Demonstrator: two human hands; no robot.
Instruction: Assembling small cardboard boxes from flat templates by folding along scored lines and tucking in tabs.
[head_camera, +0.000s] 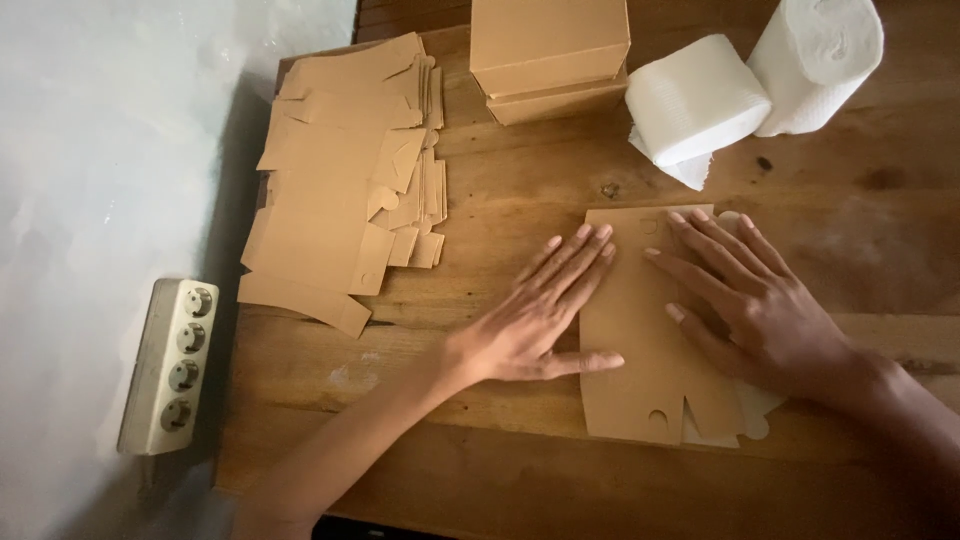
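The flat brown die-cut cardboard box blank is pinned to the wooden bench with its long axis running away from the person, the open, flattened left hand overlapping its left edge and the open right hand spread on its right half.

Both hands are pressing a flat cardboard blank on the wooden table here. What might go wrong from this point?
1. The left hand lies half on the cardboard blank and half on the table, so uneven pressure might let the blank slide or crease crooked.
2. The right hand covers the blank's right edge near its small cut tabs, which may bend or tear.
3. The stack of flat blanks overhangs the table's left edge and may slip off if bumped.
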